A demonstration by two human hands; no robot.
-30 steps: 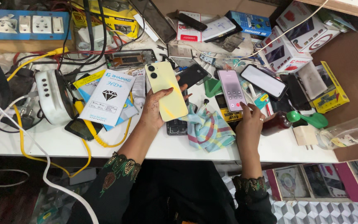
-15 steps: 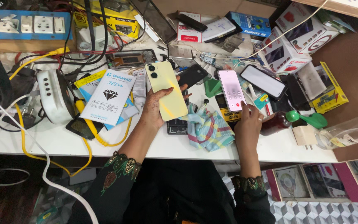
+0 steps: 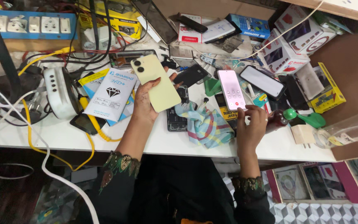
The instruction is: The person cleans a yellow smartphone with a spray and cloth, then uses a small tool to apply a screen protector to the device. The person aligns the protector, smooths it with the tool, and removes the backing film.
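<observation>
Overhead, left hand [image 3: 146, 101] grips yellow phone [image 3: 156, 82]; right hand [image 3: 251, 128] holds lit phone [image 3: 231, 89] over cluttered white bench [image 3: 54, 135]

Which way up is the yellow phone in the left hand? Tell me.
Back up. The yellow phone shows its two round camera lenses and plain rear shell; the left hand holds it tilted above the bench.

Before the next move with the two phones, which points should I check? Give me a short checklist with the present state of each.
1. Left hand grips the yellow phone, back side up: ok.
2. Right hand holds the lit phone by its lower end only: not ok, thin grip.
3. Lit phone's screen is on: ok.
4. Free space on the white table to lay a phone down: not ok, cluttered.
5. Checked cloth lies between the hands: ok.
6. Yellow phone's screen state: cannot tell.
</observation>
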